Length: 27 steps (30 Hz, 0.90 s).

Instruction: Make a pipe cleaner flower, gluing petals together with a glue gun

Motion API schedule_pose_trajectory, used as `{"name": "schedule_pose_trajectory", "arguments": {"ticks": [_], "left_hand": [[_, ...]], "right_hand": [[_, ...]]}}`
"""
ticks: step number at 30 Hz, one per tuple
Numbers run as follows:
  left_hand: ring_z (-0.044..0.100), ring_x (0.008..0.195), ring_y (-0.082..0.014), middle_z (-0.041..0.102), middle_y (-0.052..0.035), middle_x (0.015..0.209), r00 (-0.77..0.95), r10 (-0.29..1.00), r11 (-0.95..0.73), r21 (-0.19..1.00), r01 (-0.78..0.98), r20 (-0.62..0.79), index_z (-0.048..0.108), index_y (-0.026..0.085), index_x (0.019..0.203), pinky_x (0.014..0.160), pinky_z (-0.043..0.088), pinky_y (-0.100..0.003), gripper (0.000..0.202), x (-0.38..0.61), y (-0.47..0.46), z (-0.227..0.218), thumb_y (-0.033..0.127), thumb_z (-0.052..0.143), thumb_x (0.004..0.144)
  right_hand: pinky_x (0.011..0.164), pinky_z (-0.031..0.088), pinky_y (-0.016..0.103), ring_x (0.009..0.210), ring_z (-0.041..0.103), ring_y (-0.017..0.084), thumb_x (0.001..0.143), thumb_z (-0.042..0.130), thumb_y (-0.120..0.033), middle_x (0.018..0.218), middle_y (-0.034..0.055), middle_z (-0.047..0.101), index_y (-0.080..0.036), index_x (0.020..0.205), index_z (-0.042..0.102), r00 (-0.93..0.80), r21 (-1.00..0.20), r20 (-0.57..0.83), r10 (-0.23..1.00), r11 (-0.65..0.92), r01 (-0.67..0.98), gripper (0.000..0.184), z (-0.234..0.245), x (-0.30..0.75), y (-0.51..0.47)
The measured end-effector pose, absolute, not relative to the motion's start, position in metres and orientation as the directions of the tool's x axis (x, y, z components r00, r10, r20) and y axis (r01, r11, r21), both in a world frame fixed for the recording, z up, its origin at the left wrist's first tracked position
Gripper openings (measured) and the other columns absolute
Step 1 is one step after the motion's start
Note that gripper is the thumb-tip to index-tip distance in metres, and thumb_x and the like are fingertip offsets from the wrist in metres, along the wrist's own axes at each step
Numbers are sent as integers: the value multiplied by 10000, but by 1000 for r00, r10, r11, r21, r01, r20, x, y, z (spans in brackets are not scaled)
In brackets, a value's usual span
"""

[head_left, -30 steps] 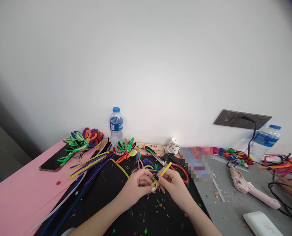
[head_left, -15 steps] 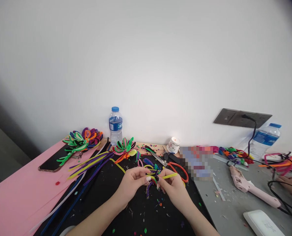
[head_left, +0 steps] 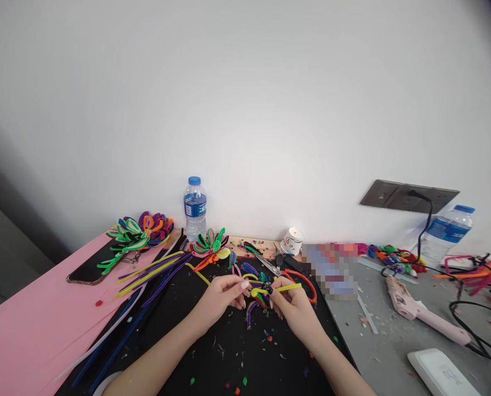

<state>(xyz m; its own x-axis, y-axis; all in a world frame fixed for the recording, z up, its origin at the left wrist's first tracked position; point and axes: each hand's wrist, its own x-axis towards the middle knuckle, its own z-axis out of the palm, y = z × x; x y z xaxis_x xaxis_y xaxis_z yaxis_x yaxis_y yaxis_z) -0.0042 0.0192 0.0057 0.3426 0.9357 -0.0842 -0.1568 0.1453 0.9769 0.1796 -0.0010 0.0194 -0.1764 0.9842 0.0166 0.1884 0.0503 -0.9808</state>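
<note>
My left hand (head_left: pixel 223 295) and my right hand (head_left: pixel 292 306) meet over the black mat (head_left: pixel 212 357), both pinched on a yellow pipe cleaner (head_left: pixel 279 288). The pipe cleaner runs from my left fingertips out to the right past my right fingers. A small bundle of bent pipe cleaners (head_left: pixel 257 303), purple, green and red, hangs between the hands where they grip. Fingers of both hands are closed.
Loose pipe cleaners (head_left: pixel 152 270) lie left on the mat, scissors (head_left: pixel 269 264) and an orange loop (head_left: pixel 307 283) behind the hands. Finished pipe-cleaner flowers (head_left: pixel 140 234) rest beside a phone (head_left: pixel 89 270) on pink paper. A water bottle (head_left: pixel 195 208), paper cup (head_left: pixel 292 241) and pink glue gun (head_left: pixel 414 309) stand around.
The yellow pipe cleaner has swung from slanting upward to lying nearly level. Both hands moved slightly away from me. The other person's hand at the far right has left the view.
</note>
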Motion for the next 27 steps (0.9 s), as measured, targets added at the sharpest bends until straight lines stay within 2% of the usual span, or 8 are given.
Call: {"name": "schedule_pose_trajectory", "arguments": {"ticks": [4, 6, 12, 17, 21, 24, 27], "left_hand": [[512, 476, -116, 576, 12, 532, 471, 881, 53, 998, -27, -34, 668, 145, 779, 493, 422, -226, 241, -4, 17, 4, 361, 643, 678], [510, 482, -119, 568, 15, 531, 513, 858, 14, 1000, 24, -24, 657, 148, 737, 496, 415, -227, 211, -3, 15, 3, 348, 650, 669], [495, 468, -120, 535, 28, 504, 517, 855, -36, 991, 126, -35, 597, 165, 618, 474, 385, -222, 203, -3, 13, 0, 358, 641, 662], [471, 467, -107, 524, 35, 497, 479, 878, 18, 1000, 18, -25, 550, 166, 573, 503, 365, -223, 234, -2, 14, 2, 359, 631, 677], [449, 475, -97, 514, 37, 507, 369, 929, 34, 993, -111, 9, 523, 162, 565, 522, 356, -223, 258, 2, 13, 3, 360, 609, 706], [439, 476, -93, 503, 42, 510, 302, 953, 84, 981, -176, -28, 498, 164, 559, 514, 352, -218, 279, 6, 11, 1, 372, 611, 706], [446, 475, -91, 505, 45, 517, 332, 939, 170, 959, -226, -88, 500, 168, 586, 508, 362, -215, 279, 6, 12, -2, 396, 603, 709]], "right_hand": [[419, 268, 202, 420, 369, 87, 801, 521, -361, 506, -64, 436, -196, 679, 457, -275, -978, -19, 961, 39, 207, 214, 21, 182, -2], [427, 269, 199, 437, 371, 88, 803, 520, -347, 504, -64, 432, -194, 681, 460, -302, -975, -30, 953, 39, 218, 205, 21, 181, -4], [430, 271, 199, 451, 376, 94, 788, 534, -322, 491, -60, 432, -191, 654, 472, -283, -967, -21, 959, 52, 249, 197, 22, 178, -7], [436, 271, 207, 455, 372, 95, 791, 529, -319, 502, -52, 447, -189, 632, 467, -258, -963, 8, 966, 77, 259, 214, 23, 176, -7], [465, 279, 220, 484, 367, 100, 810, 501, -279, 535, -44, 432, -185, 612, 471, -240, -936, 114, 964, 185, 300, 222, 21, 170, -12], [515, 301, 235, 527, 393, 114, 810, 487, -227, 549, -34, 438, -183, 575, 467, -256, -884, 195, 947, 282, 371, 240, 19, 162, -16], [519, 307, 235, 528, 404, 117, 806, 485, -220, 544, -35, 446, -183, 568, 467, -258, -884, 192, 947, 281, 374, 242, 18, 160, -16]]}}
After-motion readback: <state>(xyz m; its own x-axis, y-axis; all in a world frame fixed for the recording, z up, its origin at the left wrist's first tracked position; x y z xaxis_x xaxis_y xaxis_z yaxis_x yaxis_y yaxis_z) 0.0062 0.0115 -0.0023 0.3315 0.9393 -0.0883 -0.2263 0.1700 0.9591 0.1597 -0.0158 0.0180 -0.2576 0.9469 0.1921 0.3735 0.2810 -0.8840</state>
